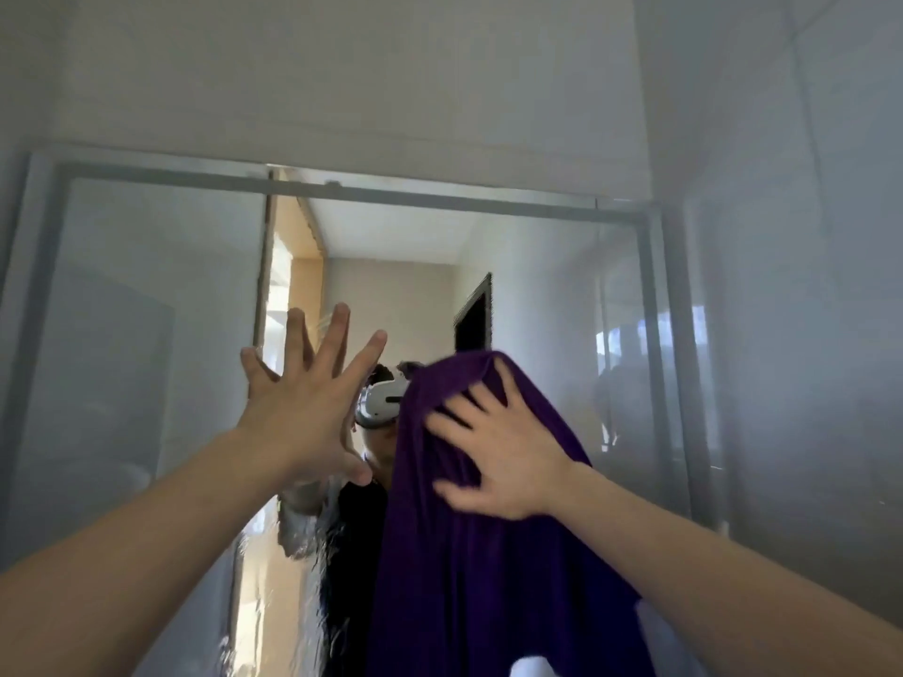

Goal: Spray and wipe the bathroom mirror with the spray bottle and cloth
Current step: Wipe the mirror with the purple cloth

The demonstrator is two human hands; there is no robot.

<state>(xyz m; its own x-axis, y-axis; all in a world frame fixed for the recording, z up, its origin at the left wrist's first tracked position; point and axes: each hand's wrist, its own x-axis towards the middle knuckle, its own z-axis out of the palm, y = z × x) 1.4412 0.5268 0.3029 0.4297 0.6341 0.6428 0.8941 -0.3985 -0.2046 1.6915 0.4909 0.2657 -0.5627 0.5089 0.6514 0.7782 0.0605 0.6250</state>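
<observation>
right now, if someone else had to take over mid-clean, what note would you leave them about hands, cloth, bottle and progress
Left hand: fingers spread, flat against the mirror, holding nothing.
Right hand: fingers spread, pressing the purple cloth to the glass; the cloth hangs down below it.
Spray bottle: not in view.
Done: glass is wet, streaks run down under the left hand.
Left: wipe the wet streaks and the hazy side areas.

A large wall-mounted mirror with a metal frame (pixel 146 334) fills the view ahead. The left hand (pixel 305 408) lies against the glass left of centre. To its right, the right hand (pixel 508 456) presses a draped purple cloth (pixel 488 579) onto the mirror.
</observation>
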